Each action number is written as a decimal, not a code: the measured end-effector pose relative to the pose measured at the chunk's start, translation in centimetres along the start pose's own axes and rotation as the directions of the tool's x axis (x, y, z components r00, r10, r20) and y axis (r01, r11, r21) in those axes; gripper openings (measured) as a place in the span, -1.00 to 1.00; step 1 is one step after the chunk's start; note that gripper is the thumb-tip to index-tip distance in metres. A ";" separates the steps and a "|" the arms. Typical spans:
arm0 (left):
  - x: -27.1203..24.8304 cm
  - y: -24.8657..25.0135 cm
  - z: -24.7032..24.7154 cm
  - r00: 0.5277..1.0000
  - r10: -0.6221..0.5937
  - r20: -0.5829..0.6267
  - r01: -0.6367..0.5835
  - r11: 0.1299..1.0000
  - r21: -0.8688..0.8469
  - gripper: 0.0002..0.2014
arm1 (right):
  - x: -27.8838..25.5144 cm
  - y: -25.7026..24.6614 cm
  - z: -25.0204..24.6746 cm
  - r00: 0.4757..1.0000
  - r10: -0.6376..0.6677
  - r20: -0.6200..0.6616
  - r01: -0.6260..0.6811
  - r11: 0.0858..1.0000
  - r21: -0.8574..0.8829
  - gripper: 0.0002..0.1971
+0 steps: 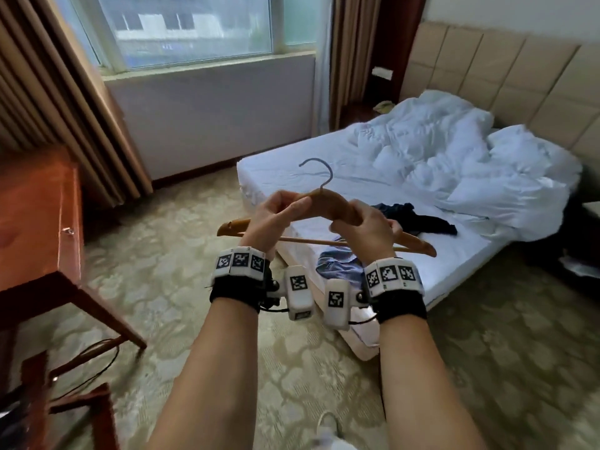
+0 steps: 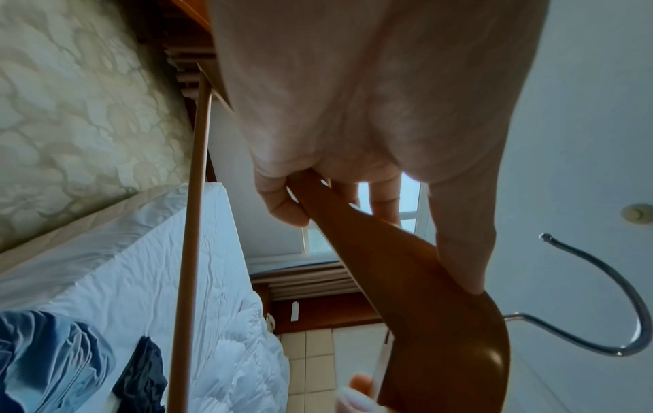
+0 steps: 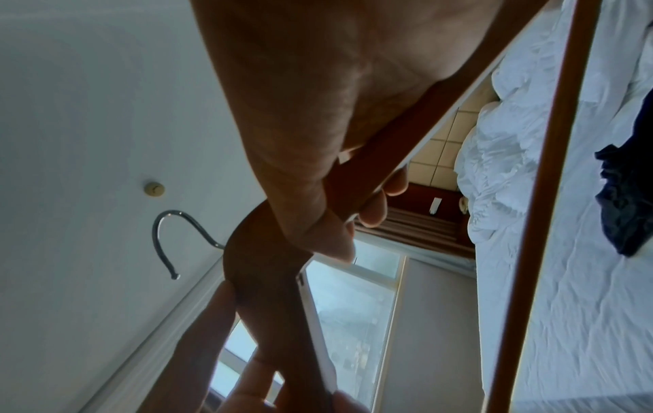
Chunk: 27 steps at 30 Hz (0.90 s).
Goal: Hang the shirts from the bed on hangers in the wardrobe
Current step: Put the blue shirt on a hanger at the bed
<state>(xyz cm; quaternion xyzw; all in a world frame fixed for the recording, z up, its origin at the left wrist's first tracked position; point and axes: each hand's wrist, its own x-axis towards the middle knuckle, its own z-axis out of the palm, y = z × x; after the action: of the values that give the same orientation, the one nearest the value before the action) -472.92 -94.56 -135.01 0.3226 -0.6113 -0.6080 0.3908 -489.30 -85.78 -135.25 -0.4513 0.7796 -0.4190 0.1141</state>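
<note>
Both hands hold one wooden hanger [image 1: 328,206] up before the chest: the left hand [image 1: 276,219] has its grip curled round the left shoulder, the right hand [image 1: 363,227] round the right shoulder, metal hook [image 1: 319,172] pointing up. Beyond, a light blue shirt [image 1: 337,264] lies crumpled at the near edge of the bed [image 1: 454,248], a dark navy shirt [image 1: 418,219] farther in, the rumpled white duvet [image 1: 454,164] behind.

Soft window [image 1: 194,27] daylight, blurred edges
</note>
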 end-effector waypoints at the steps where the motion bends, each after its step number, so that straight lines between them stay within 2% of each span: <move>1: 1.9 -0.5 0.4 1.000 -0.010 0.025 0.009 1.000 0.017 -0.73 | 1.6 0.8 0.2 1.000 0.016 -0.003 -0.016 1.000 -0.017 -0.81; 7: 13.9 -3.0 3.8 0.995 -0.020 0.098 0.017 0.999 0.036 -0.84 | 12.4 5.3 0.8 0.998 0.066 -0.004 -0.066 0.997 -0.045 -0.79; 10: 20.0 -3.6 5.9 0.994 -0.042 0.097 0.038 0.998 0.044 -0.81 | 18.0 6.7 0.2 0.993 0.107 0.045 -0.103 0.991 -0.086 -0.78; 15: 28.7 -4.8 9.8 0.989 -0.059 0.137 0.054 0.998 0.034 -0.76 | 26.4 9.5 -1.4 0.975 0.162 0.154 -0.163 0.987 -0.009 -0.79; 17: 30.9 -5.4 10.9 0.983 -0.077 0.169 0.072 0.997 0.035 -0.72 | 28.2 10.3 -2.1 0.968 0.156 0.195 -0.169 0.984 0.053 -0.80; 20: 35.1 -6.6 13.2 0.962 -0.115 0.246 0.107 0.993 0.047 -0.69 | 31.6 12.0 -2.3 0.950 0.174 0.258 -0.219 0.963 0.156 -0.78; 23: 39.2 -8.1 15.4 0.938 -0.155 0.310 0.136 0.987 0.082 -0.82 | 35.0 14.5 -1.7 0.940 0.228 0.254 -0.280 0.941 0.192 -0.70; 27: 44.5 -10.2 17.8 0.890 -0.217 0.401 0.193 0.976 0.100 -0.88 | 38.9 17.7 -1.0 0.924 0.312 0.221 -0.358 0.908 0.216 -0.84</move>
<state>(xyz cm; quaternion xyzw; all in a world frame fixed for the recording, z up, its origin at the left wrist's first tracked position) -510.85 -125.08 -140.52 0.2619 -0.6591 -0.6821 0.1783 -522.70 -112.04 -140.22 -0.3283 0.7721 -0.4459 0.3118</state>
